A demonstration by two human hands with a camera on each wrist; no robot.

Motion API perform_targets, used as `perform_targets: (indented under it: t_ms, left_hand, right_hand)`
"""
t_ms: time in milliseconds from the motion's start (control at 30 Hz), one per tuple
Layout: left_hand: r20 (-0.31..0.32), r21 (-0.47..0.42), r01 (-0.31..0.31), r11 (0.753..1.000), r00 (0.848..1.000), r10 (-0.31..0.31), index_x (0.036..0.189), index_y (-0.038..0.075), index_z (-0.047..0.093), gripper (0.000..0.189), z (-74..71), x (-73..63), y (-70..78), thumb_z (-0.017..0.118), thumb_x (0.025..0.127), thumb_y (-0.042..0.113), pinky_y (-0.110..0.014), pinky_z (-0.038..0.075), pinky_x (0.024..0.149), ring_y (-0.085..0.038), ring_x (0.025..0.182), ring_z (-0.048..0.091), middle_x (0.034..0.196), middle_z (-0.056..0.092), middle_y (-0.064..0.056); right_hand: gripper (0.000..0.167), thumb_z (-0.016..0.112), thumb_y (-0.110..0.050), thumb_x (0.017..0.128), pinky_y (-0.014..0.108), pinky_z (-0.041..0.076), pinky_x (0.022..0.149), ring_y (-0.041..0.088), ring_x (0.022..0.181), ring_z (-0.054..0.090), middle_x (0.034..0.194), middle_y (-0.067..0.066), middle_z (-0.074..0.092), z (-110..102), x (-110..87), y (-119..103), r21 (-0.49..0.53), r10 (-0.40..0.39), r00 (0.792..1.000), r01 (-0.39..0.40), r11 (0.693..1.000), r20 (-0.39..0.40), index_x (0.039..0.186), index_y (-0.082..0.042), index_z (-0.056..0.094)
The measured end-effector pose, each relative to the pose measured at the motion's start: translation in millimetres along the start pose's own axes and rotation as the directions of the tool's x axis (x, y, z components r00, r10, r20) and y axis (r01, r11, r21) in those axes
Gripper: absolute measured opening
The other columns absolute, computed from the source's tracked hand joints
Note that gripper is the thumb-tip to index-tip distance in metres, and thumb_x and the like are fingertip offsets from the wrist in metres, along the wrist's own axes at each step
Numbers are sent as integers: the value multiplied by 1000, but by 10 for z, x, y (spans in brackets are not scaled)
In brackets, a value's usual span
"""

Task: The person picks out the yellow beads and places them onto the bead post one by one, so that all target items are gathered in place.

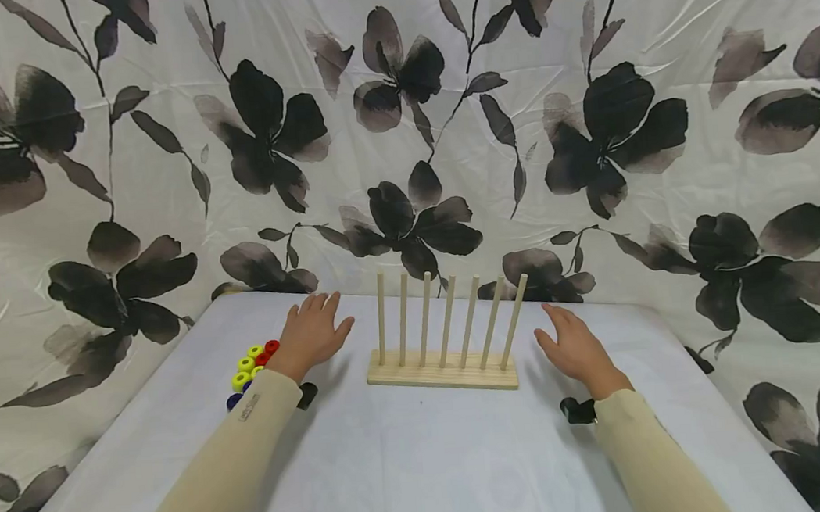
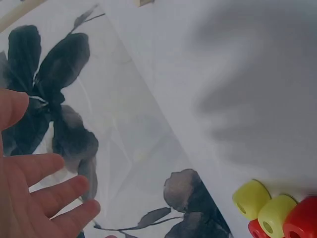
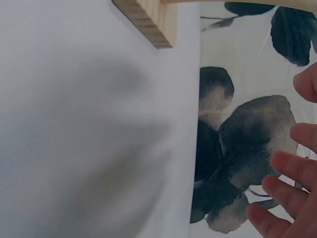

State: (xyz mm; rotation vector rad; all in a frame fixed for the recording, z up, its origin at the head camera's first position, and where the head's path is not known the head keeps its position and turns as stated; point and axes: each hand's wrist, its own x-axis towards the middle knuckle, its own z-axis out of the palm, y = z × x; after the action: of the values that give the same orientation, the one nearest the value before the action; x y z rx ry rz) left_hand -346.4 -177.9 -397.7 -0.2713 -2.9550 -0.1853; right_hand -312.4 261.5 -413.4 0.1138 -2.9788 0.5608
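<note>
A pale wooden rack [image 1: 441, 373] with a row of several upright pegs stands on the white table. My left hand [image 1: 312, 336] hovers to its left, fingers spread, holding nothing. Beside that wrist lies a cluster of beads: yellow beads [image 1: 240, 381], red beads [image 1: 271, 347] and blue beads [image 1: 234, 401], partly hidden by the sleeve. The left wrist view shows a yellow bead [image 2: 251, 198] and a red bead [image 2: 303, 220] with holes through them. To the right of the rack, my right hand [image 1: 581, 347] is held over the table with its fingers extended and nothing in them.
The white table [image 1: 430, 466] has its far edge just behind the rack. A pale cloth [image 1: 403, 147] with dark flowers hangs behind and around it. Black wrist cameras [image 1: 578, 411] sit beneath both wrists.
</note>
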Motion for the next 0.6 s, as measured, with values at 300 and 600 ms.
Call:
perform_targets:
  t_ms: [300,600]
  left_hand:
    - [-33,-4,-12,1000,999,12,148,2,36,66,-65,-136,-36,45,99,44,-61,29,113,-41,138,36,146,44,-22]
    - [-53,-6,-9,1000,999,9,146,1,39,64,-12,-196,-102,49,98,41,-61,33,110,-41,133,42,142,48,-24]
  right_hand:
    - [62,45,-37,100,61,25,115,44,142,27,155,24,28,88,-37,-9,66,-20,1000,18,998,21,151,-5,29]
    - [63,49,-36,98,61,25,115,43,142,28,154,23,31,166,-99,-2,145,-44,998,37,989,48,152,-9,29]
